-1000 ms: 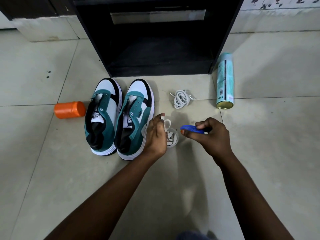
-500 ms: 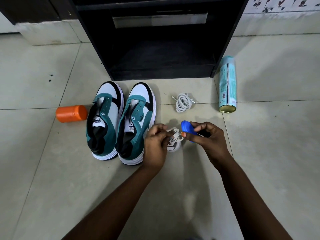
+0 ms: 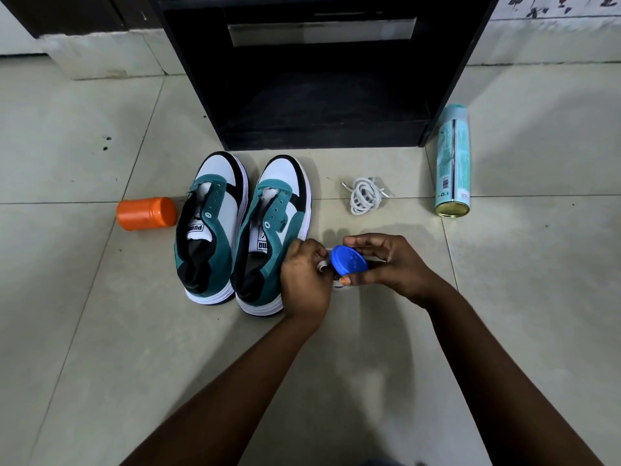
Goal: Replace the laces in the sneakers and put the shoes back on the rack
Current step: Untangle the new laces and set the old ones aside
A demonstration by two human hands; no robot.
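Two teal, white and black sneakers stand side by side on the floor tiles, the left sneaker (image 3: 210,227) and the right sneaker (image 3: 268,233), both without laces. A coiled white lace (image 3: 363,196) lies to their right. My left hand (image 3: 304,280) pinches a second white lace bundle (image 3: 323,265), mostly hidden between my hands. My right hand (image 3: 389,264) grips a small round blue tool (image 3: 349,260) held against that bundle. The black shoe rack (image 3: 322,72) stands open just behind the sneakers.
An orange capped jar (image 3: 147,213) lies on its side left of the sneakers. A light blue spray can (image 3: 453,163) lies at the rack's right corner. A pale wall base runs behind on both sides.
My two hands have come together over the lace bundle. The blue tool has turned so its round face shows, and it now sits against the lace.
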